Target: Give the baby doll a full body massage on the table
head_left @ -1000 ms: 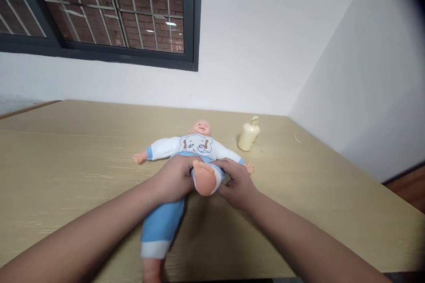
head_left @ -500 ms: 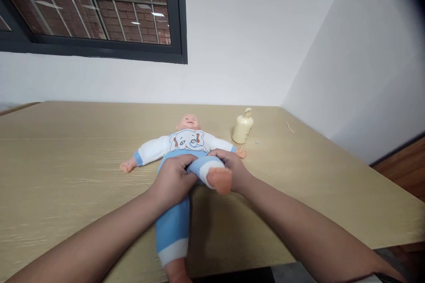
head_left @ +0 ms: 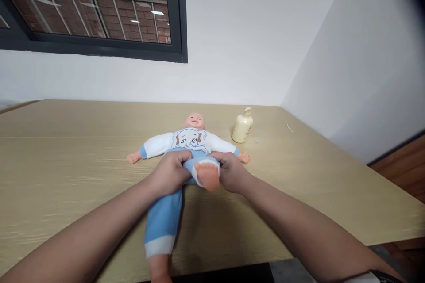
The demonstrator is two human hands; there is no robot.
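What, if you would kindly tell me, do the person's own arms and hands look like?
The left hand and right hand are ungloved, with no ring or watch visible, though some fingers are partly hidden. Both forearms are bare, without visible markings. Near the right elbow, a bit of grey and black material shows, possibly a sleeve edge.

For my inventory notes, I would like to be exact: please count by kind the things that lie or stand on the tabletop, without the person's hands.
Baby doll: 1
Cream pump bottle: 1
Thin pale strand: 1
Tiny pale scrap, too small to identify: 1
Total: 4
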